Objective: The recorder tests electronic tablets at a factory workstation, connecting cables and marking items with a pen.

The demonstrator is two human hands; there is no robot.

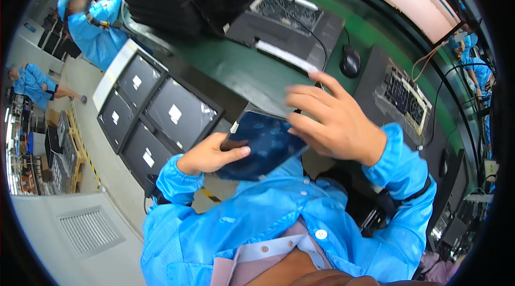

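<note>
A thin flat screen panel [263,144] with a dark glossy, smudged face is tilted in front of my chest. My left hand [214,154] grips its left side, the thumb lying on the glossy face and the other fingers hidden behind it. A small pale tab shows at the panel's upper left corner. At the upper right edge of the panel is my right hand [332,117], its fingers apart and partly blurred. The fingertips hover at or just over that edge; whether they touch it I cannot tell.
To the left, a black divided tray [140,112] holds several dark panels with white labels. Black fixtures [284,31] with cables and a black mouse [350,61] sit on the green bench [236,66]. Monitors [421,2] stand beyond. Two people in blue smocks [96,36] are at the far left.
</note>
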